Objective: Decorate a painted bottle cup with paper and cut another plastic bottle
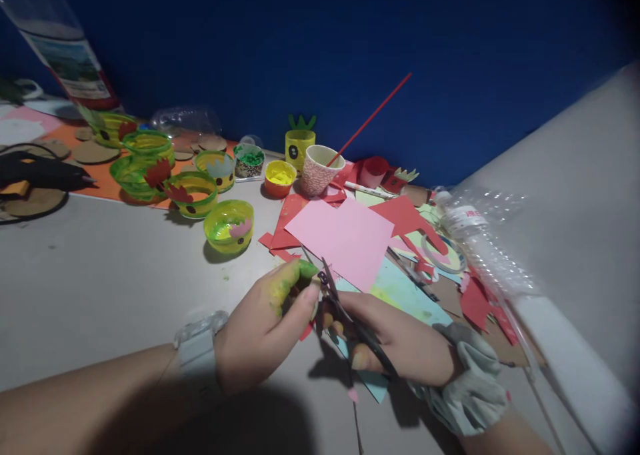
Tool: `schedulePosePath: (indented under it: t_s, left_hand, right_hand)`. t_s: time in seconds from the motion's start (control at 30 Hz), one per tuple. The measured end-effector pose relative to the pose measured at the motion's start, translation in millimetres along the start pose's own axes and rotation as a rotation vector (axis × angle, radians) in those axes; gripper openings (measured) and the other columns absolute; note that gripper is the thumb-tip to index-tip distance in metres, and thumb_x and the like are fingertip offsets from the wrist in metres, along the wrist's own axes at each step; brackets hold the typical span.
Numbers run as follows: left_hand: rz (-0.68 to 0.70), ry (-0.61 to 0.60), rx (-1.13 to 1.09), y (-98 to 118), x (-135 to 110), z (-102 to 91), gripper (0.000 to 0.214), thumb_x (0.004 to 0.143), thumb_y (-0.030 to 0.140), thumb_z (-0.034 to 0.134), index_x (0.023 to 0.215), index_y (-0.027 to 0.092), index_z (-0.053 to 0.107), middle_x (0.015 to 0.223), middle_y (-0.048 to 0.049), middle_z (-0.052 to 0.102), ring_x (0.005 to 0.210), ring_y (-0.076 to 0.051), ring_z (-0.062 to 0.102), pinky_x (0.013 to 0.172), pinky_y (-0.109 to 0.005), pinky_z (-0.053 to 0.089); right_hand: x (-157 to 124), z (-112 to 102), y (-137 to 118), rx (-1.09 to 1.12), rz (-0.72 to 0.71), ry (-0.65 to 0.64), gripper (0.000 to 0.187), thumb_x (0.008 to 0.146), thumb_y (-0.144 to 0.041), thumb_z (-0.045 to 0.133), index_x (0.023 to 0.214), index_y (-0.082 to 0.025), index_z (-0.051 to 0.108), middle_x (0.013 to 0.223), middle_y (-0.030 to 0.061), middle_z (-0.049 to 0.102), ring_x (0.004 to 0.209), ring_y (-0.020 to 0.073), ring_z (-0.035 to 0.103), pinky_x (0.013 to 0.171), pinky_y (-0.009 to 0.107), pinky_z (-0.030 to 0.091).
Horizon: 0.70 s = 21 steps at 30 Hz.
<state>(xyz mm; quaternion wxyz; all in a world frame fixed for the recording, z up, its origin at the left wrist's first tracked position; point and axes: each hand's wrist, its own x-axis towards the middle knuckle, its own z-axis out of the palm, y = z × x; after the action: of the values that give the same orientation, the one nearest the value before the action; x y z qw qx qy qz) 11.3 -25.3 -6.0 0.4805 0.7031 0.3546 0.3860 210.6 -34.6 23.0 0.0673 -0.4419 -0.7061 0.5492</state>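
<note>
My right hand (385,328) has its fingers through the handles of black scissors (357,321), with the blades pointing up and away. My left hand (275,315) is closed in a pinch, green and yellow paint on its thumb side and fingers. At its fingertips is a small dark piece with pale marks (323,279), right beside the scissor blades; most of it is hidden, and whether the blades touch it I cannot tell. Just beyond both hands lies a pink paper sheet (345,238). A pale blue sheet with yellow paint stains (405,291) lies partly under my right hand.
Several green-and-yellow painted bowls (229,228) stand at left, near a black glue gun (37,175). A patterned paper cup (320,171) holds a red stick (373,125). Red paper scraps (475,301) and bubble wrap (500,255) lie at right. A blue partition (320,41) rises behind.
</note>
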Motion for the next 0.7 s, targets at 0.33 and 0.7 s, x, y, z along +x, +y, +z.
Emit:
schedulePosePath:
  t_s: [0.33,0.7]
  left_hand:
    - [-0.048,-0.006,0.012,1.0,3.4,1.0,0.014,0.092,0.023,0.041,0.081,0.018,0.049,0.073,0.0026,0.055,0.066,-0.009,0.050,0.063,-0.022,0.041]
    - [-0.073,-0.056,-0.025,-0.3,2.9,1.3,0.021,0.094,0.025,0.038,0.077,0.018,0.049,0.068,0.0021,0.054,0.062,-0.010,0.049,0.059,-0.023,0.040]
  right_hand:
    - [3.7,3.9,1.8,-0.012,-0.037,-0.008,0.062,0.071,-0.077,0.042,0.085,-0.016,0.044,0.073,-0.0027,0.037,0.063,0.0108,0.031,0.057,0.024,0.036]
    - [3.1,2.0,6.2,-0.004,-0.072,-0.030,0.063,0.073,-0.077,0.040,0.086,-0.016,0.044,0.076,-0.0014,0.039,0.065,0.0110,0.031,0.055,0.024,0.035]
